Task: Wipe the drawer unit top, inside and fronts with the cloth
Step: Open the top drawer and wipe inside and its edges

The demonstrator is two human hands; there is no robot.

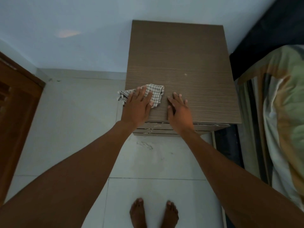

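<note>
Left hand (139,104) flat on the cloth (155,94), right hand (178,108) open, bracing the drawer unit (189,51); sweep long overlapping strokes

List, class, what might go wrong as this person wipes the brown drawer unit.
1. The checked white cloth overhangs the brown wood-grain drawer unit top at its left edge, so it may slip off to the tiled floor.
2. The left hand lies flat on the cloth without a grip, so the cloth may bunch.
</note>
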